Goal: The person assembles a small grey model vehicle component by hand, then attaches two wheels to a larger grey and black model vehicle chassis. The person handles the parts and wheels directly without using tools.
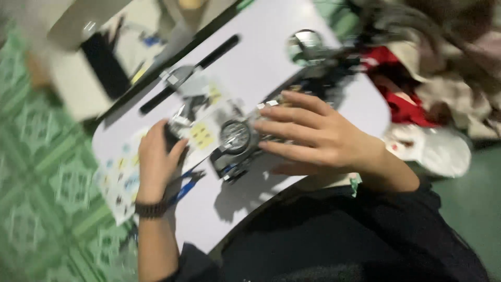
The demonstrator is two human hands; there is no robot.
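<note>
Spread flat with its fingers loosely extended, the right hand (pixel 313 137) rested on top of a small dark toy vehicle (pixel 237 149), gripping nothing that could be made out, while the left hand (pixel 156 161) curled around a small dark piece (pixel 171 137) at the model's left end. The vehicle looked built from black and grey parts, with a round grey wheel facing up and blue bits at its lower edge; motion blur hid finer detail. It sat near the middle of a white table (pixel 261 62), partly on a printed sheet with yellow squares (pixel 201 133). Blue-handled pliers (pixel 183 187) lay just beside the left wrist, which wore a dark beaded bracelet (pixel 150 209). A long black rod (pixel 190 73) lay farther back.
</note>
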